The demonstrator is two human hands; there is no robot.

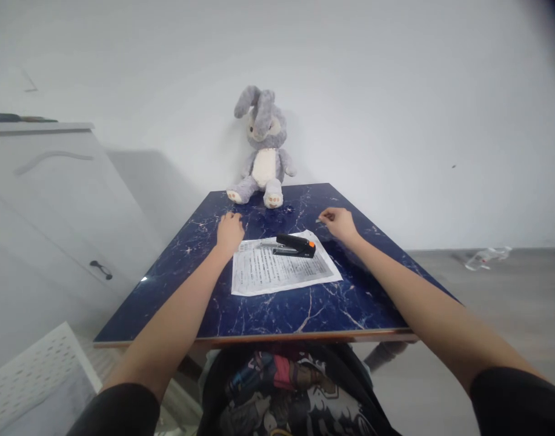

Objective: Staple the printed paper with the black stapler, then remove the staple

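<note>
A black stapler [293,246] with an orange spot at its right end lies on printed sheets of paper [263,274]. From its left end a thin silvery part sticks out over the paper. My left hand [231,230] rests on the table just past the paper's upper left corner, fingers loosely spread and holding nothing. To the right of the stapler, my right hand [338,223] pinches a small silvery strip [319,221] between thumb and fingertips. The strip is too small to make out clearly.
A grey plush rabbit [265,166] sits at the back of the dark blue marbled table [268,318], against the wall. On the left stands a white cabinet [45,224], with a perforated white piece [36,363] below. Clear plastic [484,258] lies on the floor to the right.
</note>
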